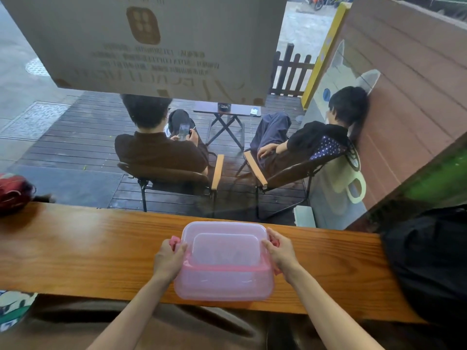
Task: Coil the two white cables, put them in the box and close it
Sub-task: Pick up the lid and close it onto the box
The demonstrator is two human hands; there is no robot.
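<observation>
The pink box (223, 263) sat lidded on the wooden counter (75, 251); left hand (168, 257) and right hand (279, 251) gripped its sides.

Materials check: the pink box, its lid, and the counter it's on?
Pink box: looks like translucent moulded plastic, glossy; light passes through the walls.
Lid: paler, frosted translucent plastic, probably the same kind.
Counter: wood or a wood-look laminate, with visible grain and a satin sheen; which one is unclear.
</observation>
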